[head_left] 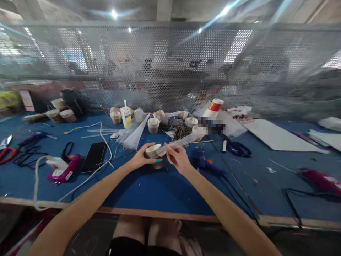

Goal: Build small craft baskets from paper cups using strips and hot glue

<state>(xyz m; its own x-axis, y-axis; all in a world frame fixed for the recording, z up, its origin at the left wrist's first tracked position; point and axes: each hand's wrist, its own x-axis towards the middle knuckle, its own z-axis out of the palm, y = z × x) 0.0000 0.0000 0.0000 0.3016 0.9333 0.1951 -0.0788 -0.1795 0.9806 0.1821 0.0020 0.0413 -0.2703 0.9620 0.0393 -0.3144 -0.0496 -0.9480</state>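
My left hand is closed around a small pale cup-shaped pot, thumb across its front. Between the fingers of my right hand is a strip of sheer white mesh, its left end touching the pot's rim and its other end trailing off to the right. Just right of that hand lies a blue glue gun. Behind my hands, a similar pot stands beside a sheet of white mesh and a pile of brown twigs.
A dark phone and a white cable lie left, near a magenta device. Red-handled scissors are far left. White sheets lie at right. A perforated metal screen closes off the back of the blue table.
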